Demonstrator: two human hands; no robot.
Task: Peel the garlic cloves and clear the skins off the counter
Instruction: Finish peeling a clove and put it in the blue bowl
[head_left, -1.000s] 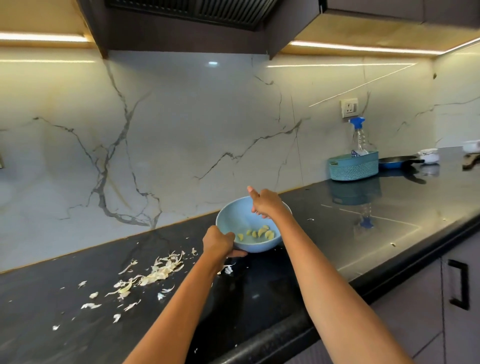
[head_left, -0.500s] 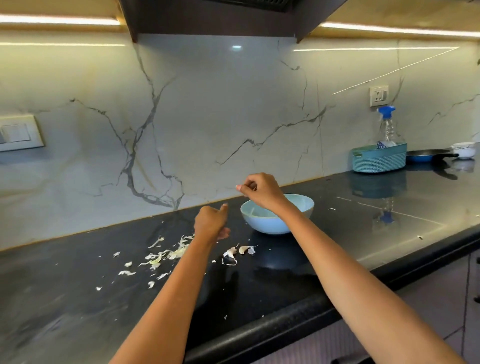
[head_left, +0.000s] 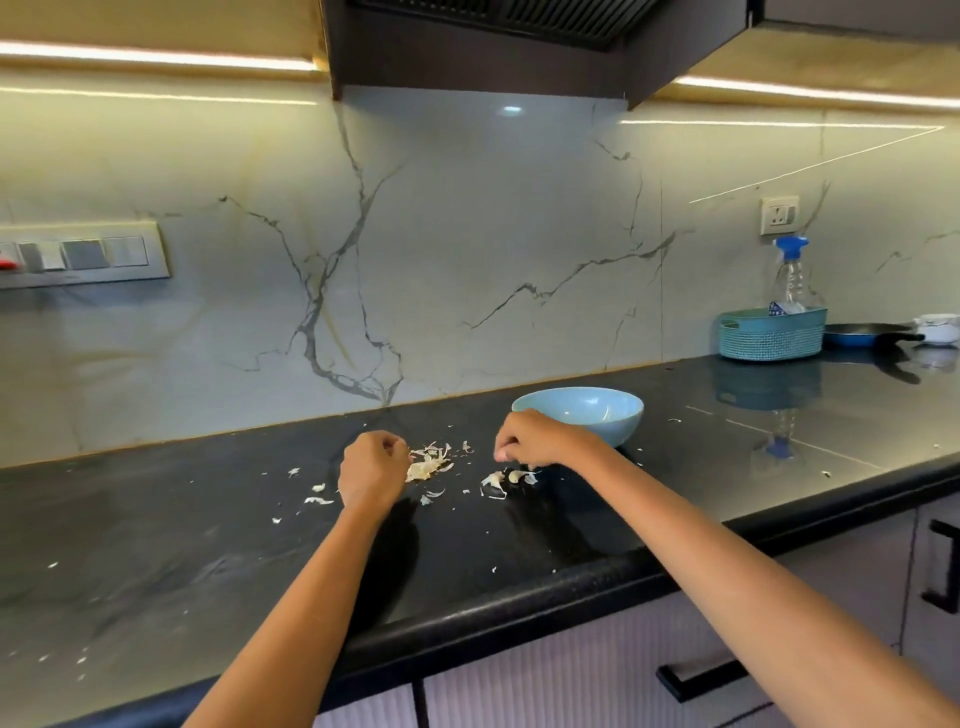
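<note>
A person's two bare arms reach over a black counter toward a light blue bowl, which stands near the marble back wall. The bowl is the landmark here; its inside is mostly hidden at this angle, so whether cloves lie in it cannot be told. Just in front of the bowl and to its left, the right hand hovers with fingertips curled downward over a small cluster of pale pieces. Whether it has caught anything cannot be told. Farther left of the bowl, the left hand is loosely fisted beside the main heap of papery garlic skins; whether it grasps any skin is not visible. Smaller flakes lie scattered still farther left of the bowl. The step in hand looks like clearing skins or picking up a last clove. The next move likely calls for pinching the light scraps together, or sweeping them into one pile, without scattering them.
</note>
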